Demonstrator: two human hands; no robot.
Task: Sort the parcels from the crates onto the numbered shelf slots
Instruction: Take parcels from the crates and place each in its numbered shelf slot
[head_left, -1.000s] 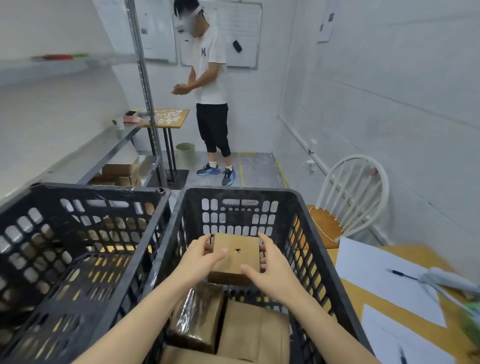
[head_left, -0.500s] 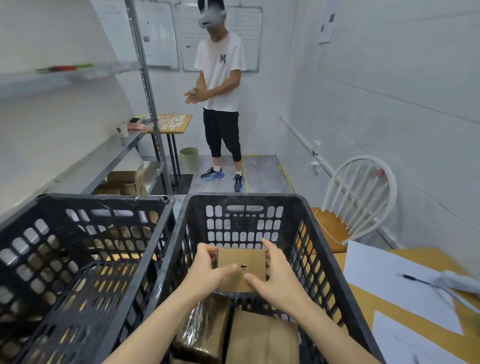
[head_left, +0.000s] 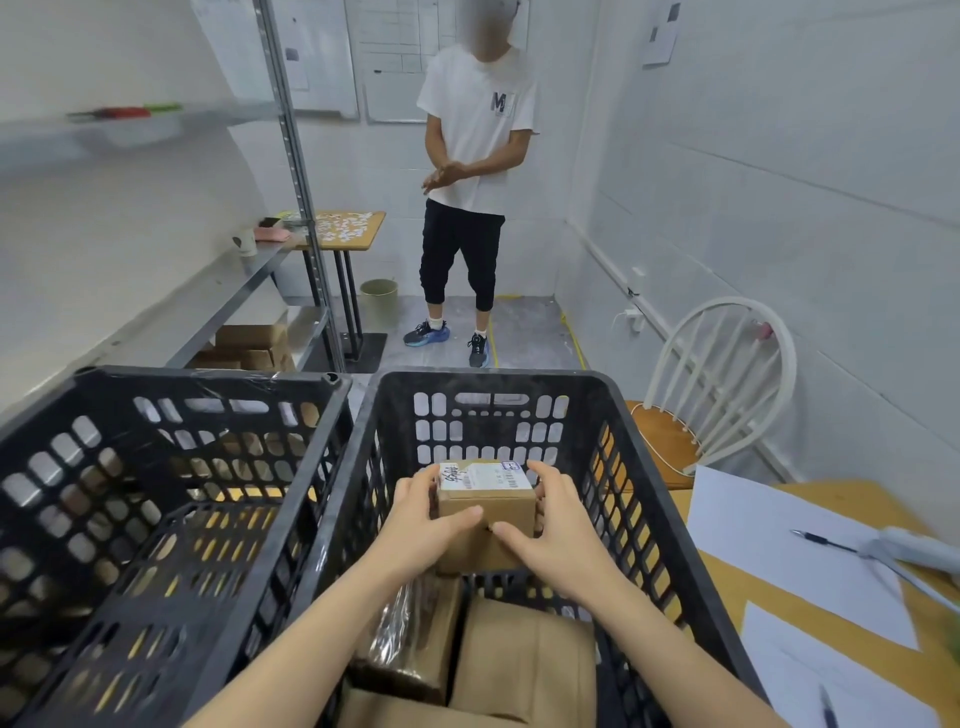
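Black left crate is sitting flush against the right crate, on its left side. Metal shelf is running off beyond the right crate to the far left, with brown boxes lying on its lower level. The left hand is gripping the small parcel by its left side, thumb lying across the near face, fingers curling round the far edge. The small parcel is hanging inside the right crate near its far wall, white label facing up. It is above a plastic-wrapped parcel and a plain brown parcel lying in the right crate's bottom. The right hand is gripping the small parcel's right side the same way. A person in a white shirt is standing beyond the right crate. White chair is standing off the right crate's far right corner. Paper sheets and a pen are lying just right of the right crate.
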